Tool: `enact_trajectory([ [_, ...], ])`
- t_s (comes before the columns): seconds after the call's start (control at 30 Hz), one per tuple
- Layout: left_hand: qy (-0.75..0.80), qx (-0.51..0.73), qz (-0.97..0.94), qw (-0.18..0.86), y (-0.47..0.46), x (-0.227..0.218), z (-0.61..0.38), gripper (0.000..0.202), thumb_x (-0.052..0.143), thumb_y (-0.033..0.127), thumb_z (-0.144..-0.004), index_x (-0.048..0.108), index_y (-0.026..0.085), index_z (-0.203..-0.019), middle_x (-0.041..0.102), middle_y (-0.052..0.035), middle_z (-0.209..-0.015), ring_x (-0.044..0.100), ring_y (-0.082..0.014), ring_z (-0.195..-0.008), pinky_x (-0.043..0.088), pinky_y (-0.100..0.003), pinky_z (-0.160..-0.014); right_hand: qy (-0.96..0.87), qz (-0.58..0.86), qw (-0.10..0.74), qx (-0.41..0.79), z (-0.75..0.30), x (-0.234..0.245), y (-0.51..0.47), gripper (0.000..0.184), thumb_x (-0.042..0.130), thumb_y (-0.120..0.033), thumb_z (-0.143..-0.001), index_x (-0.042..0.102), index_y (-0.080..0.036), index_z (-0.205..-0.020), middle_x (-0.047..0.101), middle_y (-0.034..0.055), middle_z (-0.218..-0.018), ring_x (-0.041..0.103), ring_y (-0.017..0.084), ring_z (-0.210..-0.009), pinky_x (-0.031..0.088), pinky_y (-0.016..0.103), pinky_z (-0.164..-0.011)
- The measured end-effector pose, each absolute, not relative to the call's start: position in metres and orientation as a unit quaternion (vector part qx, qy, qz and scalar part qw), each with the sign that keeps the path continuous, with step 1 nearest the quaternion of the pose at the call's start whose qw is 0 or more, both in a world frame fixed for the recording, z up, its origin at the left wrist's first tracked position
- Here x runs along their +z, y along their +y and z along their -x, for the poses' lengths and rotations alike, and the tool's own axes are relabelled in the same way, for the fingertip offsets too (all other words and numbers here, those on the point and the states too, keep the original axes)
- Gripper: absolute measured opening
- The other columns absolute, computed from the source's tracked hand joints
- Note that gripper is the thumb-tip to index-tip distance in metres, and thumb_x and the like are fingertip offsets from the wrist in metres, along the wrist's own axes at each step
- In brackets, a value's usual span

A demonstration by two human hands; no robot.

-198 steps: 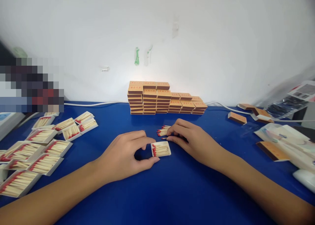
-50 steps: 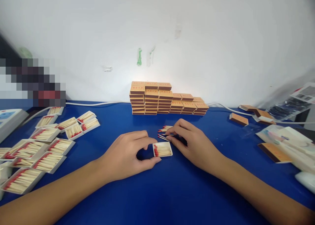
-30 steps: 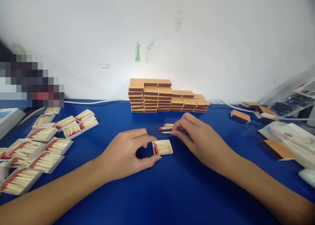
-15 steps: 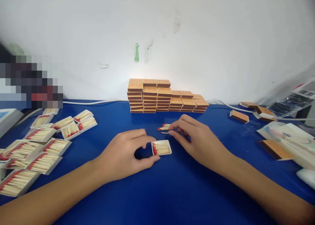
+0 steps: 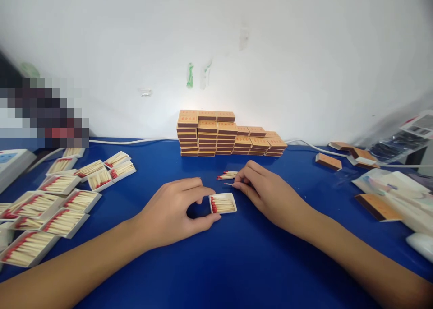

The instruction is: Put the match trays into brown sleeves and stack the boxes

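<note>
My left hand (image 5: 179,209) rests on the table with its thumb and index finger at the left corners of a small white matchbox tray (image 5: 226,196), gripping it. Red-tipped matches (image 5: 222,205) lie side by side in the tray, heads to the left. Between the thumb and fingertips of my right hand (image 5: 260,185) is a single match (image 5: 228,184), its red head pointing left, just behind the tray. A small pile of loose matches (image 5: 226,175) lies behind it, partly hidden by my right fingers.
Closed matchboxes (image 5: 208,140) are stacked in a stepped wall at the back. Several match-filled trays (image 5: 66,221) crowd the left. On the right are loose matchboxes (image 5: 329,161) and plastic bags (image 5: 389,185). A white cable (image 5: 135,142) runs along the wall.
The match in my right fingers has moved slightly right and toward me, away from the loose pile. My left hand keeps its hold on the tray. The view has shifted a little.
</note>
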State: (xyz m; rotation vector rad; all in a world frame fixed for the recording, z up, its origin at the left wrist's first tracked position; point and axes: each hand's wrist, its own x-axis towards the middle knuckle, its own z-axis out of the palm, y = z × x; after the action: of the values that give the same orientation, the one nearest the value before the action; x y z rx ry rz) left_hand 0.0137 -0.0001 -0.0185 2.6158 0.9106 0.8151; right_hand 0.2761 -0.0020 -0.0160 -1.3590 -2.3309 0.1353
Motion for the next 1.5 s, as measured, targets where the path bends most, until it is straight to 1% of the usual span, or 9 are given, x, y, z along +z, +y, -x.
enact_trajectory([
  [0.2,0.312,0.280,-0.899,0.129,0.000,-0.018,-0.014,0.026,0.078,0.033,-0.091,0.075,0.020,-0.113,0.064,0.0012,-0.085,0.062,-0.0134,-0.073,0.047,-0.026,-0.063,-0.845,0.476,0.242,0.025,-0.274,-0.014,-0.006,0.011,0.051,-0.021,-0.108,0.058,-0.020,-0.100,0.063,0.0060,-0.099,0.066,0.021,-0.085,0.055,0.036,-0.074],
  [0.37,0.315,0.279,-0.898,0.129,0.000,-0.019,-0.014,0.025,0.078,0.032,-0.091,0.076,0.019,-0.113,0.064,0.0013,-0.084,0.062,-0.0131,-0.072,0.047,-0.026,-0.062,-0.854,0.472,0.217,0.025,-0.284,-0.021,0.006,0.012,0.054,-0.019,-0.108,0.061,-0.020,-0.098,0.061,0.0055,-0.099,0.065,0.021,-0.085,0.053,0.035,-0.077],
  [0.47,0.312,0.281,-0.898,0.130,0.001,-0.019,-0.014,0.026,0.078,0.033,-0.091,0.075,0.019,-0.113,0.064,0.0013,-0.084,0.062,-0.0130,-0.072,0.047,-0.026,-0.063,-0.852,0.471,0.227,0.035,-0.289,-0.022,0.010,0.005,0.060,-0.023,-0.106,0.062,-0.021,-0.102,0.062,0.0049,-0.101,0.065,0.020,-0.085,0.053,0.034,-0.076],
  [0.53,0.310,0.281,-0.899,0.130,0.001,-0.018,-0.014,0.026,0.078,0.034,-0.092,0.075,0.020,-0.113,0.064,0.0012,-0.084,0.062,-0.0130,-0.072,0.047,-0.026,-0.062,-0.850,0.470,0.238,0.028,-0.292,-0.021,0.010,0.005,0.062,-0.027,-0.105,0.063,-0.021,-0.106,0.063,0.0053,-0.102,0.065,0.021,-0.086,0.053,0.034,-0.077],
  [0.73,0.310,0.286,-0.897,0.129,0.000,-0.018,-0.014,0.026,0.078,0.033,-0.091,0.075,0.019,-0.113,0.064,0.0009,-0.084,0.061,-0.0133,-0.072,0.046,-0.026,-0.062,-0.847,0.483,0.219,0.035,-0.295,-0.020,0.012,0.010,0.055,-0.021,-0.107,0.065,-0.021,-0.103,0.063,0.0064,-0.103,0.065,0.022,-0.086,0.053,0.036,-0.078],
  [0.9,0.306,0.284,-0.899,0.130,0.000,-0.018,-0.014,0.025,0.079,0.032,-0.091,0.076,0.020,-0.112,0.063,0.0018,-0.083,0.061,-0.0128,-0.071,0.046,-0.026,-0.063,-0.843,0.469,0.259,0.046,-0.287,-0.026,0.011,0.013,0.050,-0.019,-0.109,0.063,-0.022,-0.107,0.063,0.0062,-0.104,0.066,0.021,-0.090,0.054,0.036,-0.080],
  [1.13,0.307,0.284,-0.898,0.134,0.001,-0.019,-0.014,0.025,0.079,0.033,-0.091,0.076,0.020,-0.112,0.063,0.0017,-0.084,0.061,-0.0128,-0.072,0.046,-0.026,-0.063,-0.839,0.479,0.254,0.039,-0.282,-0.031,0.011,0.012,0.052,-0.021,-0.109,0.061,-0.020,-0.102,0.063,0.0057,-0.100,0.067,0.022,-0.089,0.055,0.038,-0.080],
  [1.33,0.310,0.283,-0.898,0.133,0.002,-0.020,-0.014,0.024,0.079,0.033,-0.090,0.075,0.021,-0.111,0.064,0.0015,-0.084,0.061,-0.0129,-0.071,0.046,-0.026,-0.063,-0.851,0.464,0.242,0.052,-0.284,-0.027,0.010,0.016,0.049,-0.022,-0.110,0.064,-0.023,-0.114,0.062,0.0069,-0.108,0.067,0.022,-0.092,0.057,0.037,-0.083],
  [1.5,0.310,0.280,-0.898,0.135,0.000,-0.020,-0.013,0.025,0.078,0.034,-0.091,0.075,0.021,-0.113,0.064,0.0012,-0.084,0.061,-0.0133,-0.072,0.047,-0.027,-0.063,-0.854,0.457,0.240,0.066,-0.285,-0.026,0.008,0.019,0.050,-0.022,-0.109,0.066,-0.024,-0.119,0.061,0.0080,-0.111,0.067,0.023,-0.096,0.058,0.041,-0.087],
])
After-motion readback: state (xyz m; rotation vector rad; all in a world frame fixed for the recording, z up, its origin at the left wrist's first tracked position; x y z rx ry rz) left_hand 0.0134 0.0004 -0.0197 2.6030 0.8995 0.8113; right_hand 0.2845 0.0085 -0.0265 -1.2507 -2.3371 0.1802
